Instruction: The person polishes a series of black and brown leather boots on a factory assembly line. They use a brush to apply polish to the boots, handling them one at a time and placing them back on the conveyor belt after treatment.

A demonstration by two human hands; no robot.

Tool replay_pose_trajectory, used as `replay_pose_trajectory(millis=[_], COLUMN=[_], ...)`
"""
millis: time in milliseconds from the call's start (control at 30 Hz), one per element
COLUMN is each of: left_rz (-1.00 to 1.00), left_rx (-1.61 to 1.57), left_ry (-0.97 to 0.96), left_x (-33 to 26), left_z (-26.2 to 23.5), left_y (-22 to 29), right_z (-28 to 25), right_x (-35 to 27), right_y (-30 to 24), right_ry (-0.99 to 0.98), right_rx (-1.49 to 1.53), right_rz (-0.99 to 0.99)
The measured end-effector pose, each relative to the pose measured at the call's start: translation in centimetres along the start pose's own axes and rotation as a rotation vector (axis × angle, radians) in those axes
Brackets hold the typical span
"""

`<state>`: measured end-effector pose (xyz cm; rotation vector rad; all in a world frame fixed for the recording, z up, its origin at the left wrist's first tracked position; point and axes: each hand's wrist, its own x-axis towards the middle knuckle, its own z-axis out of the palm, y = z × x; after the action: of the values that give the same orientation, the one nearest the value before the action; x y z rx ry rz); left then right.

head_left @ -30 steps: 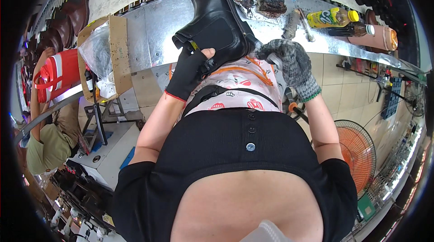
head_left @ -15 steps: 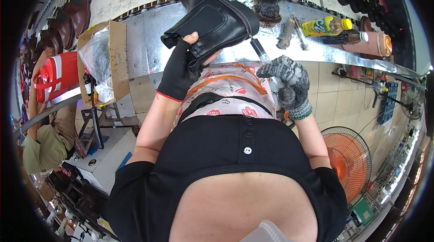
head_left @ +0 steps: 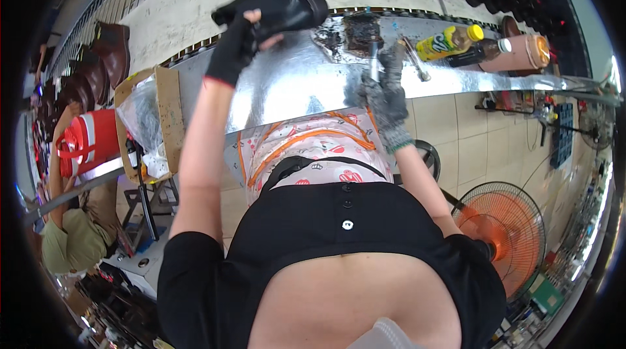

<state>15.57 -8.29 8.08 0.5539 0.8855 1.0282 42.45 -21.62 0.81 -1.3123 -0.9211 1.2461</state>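
Here the left hand (head_left: pixel 238 45) grips a black boot (head_left: pixel 280 0) raised at far left, long axis running left to right; the right hand (head_left: pixel 385 88), nearer the dark pad (head_left: pixel 355 32), is closed round a brush (head_left: pixel 373 55).

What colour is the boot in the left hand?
Black boot, clearest in the head view.

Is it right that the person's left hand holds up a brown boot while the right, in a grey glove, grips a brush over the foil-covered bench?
Not quite. The boot in the left hand is black, not brown, as the head view shows. The rest stands: the right hand in a grey glove grips a brush over the foil-covered bench.
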Motion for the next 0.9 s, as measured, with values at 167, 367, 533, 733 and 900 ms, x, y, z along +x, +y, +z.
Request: replay_pose_trajectory(millis=[167, 367, 533, 733, 900], left_rz=[0.056, 0.173, 1.171, 0.063, 0.152], left_rx=[0.450, 1.204, 1.112, 0.415, 0.103], left_ry=[0.111, 0.229, 0.559, -0.238, -0.123], left_x=[14.1, 18.9, 13.8, -1.7, -3.0], left_z=[-3.5, -1.6, 2.4, 7.4, 6.0], left_y=[3.2, 3.9, -1.4, -8.4, -7.1], right_z=[-1.3, 0.6, 1.3, 5.2, 7.9], right_x=[-1.0, -3.4, -2.2, -0.1, 1.3], right_y=[4.3, -1.4, -3.3, -4.8, -6.6], right_ry=[-0.128, -0.037, -0.018, -0.147, -0.297], right_rx=[0.024, 0.063, 0.425, 0.268, 0.117], right_rz=[0.165, 0.205, 0.083, -0.011, -0.149])
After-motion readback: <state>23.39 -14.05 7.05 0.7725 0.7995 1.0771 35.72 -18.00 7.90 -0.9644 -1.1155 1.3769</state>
